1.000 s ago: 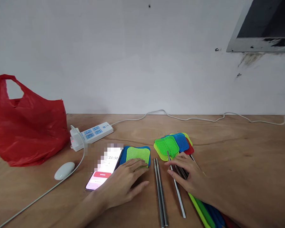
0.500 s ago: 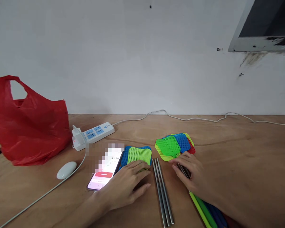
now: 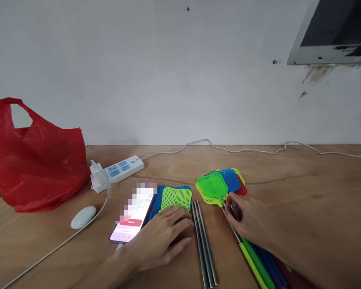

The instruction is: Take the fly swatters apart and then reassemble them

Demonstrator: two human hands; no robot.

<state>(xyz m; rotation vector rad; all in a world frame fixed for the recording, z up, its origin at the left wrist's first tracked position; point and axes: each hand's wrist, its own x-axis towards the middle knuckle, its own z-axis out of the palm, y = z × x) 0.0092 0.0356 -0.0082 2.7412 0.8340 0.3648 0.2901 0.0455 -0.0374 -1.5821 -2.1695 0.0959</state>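
Observation:
My left hand (image 3: pixel 161 237) lies flat, fingers stretched, on the near edge of a small stack of loose swatter heads (image 3: pixel 174 197), yellow-green on blue. Just to its right three bare metal rods (image 3: pixel 205 249) lie side by side. My right hand (image 3: pixel 249 218) is curled, fingers pinched on the metal shaft (image 3: pixel 232 229) of a fly swatter just below its head. That swatter belongs to a fanned pile of swatters (image 3: pixel 219 184) with green, yellow, blue and red heads; their coloured handles (image 3: pixel 260 265) run toward me under my right wrist.
A lit phone (image 3: pixel 132 218) lies left of my left hand. Further left are a white mouse-shaped object (image 3: pixel 83 216), a white power strip (image 3: pixel 116 171) with its cable (image 3: pixel 246 150) along the wall, and a red plastic bag (image 3: pixel 36 160). All rest on a wooden table (image 3: pixel 313 192).
A third metal rod has come to lie beside the two in the middle. My right hand has moved from that rod back to the swatter pile and closed on a shaft. The left hand stayed put.

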